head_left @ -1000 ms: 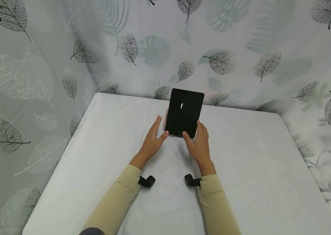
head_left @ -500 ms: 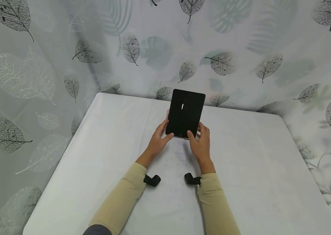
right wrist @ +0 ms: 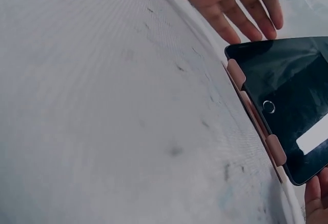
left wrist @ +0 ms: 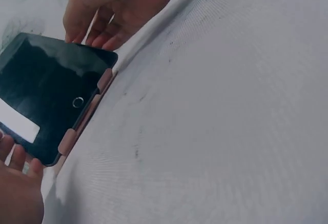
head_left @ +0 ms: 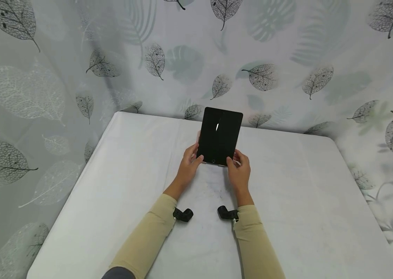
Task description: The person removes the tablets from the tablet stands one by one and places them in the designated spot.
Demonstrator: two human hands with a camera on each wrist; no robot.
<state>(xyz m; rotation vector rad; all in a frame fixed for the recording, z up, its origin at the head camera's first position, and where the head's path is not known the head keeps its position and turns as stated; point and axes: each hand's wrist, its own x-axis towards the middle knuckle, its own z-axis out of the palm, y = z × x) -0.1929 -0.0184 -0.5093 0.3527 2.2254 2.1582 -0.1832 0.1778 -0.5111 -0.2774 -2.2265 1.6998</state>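
Observation:
A black tablet leans upright on a pink stand, whose two lips show in front of the tablet's lower edge in both wrist views. My left hand is at the tablet's left side; in the right wrist view its fingers are mostly straight, with the tips right at that edge. On the other side, my right hand pinches the lower right edge of the tablet, thumb in front and the other fingers bent. Most of the stand is hidden behind the tablet.
A white cloth covers the table. Leaf-patterned curtains hang behind the table and along its sides. Black wrist cameras stick inward from both beige sleeves.
My left hand has come right and up, from apart to the tablet's left edge. My right thumb has slid outward along the bottom edge to the right corner, and the right fingers have bent.

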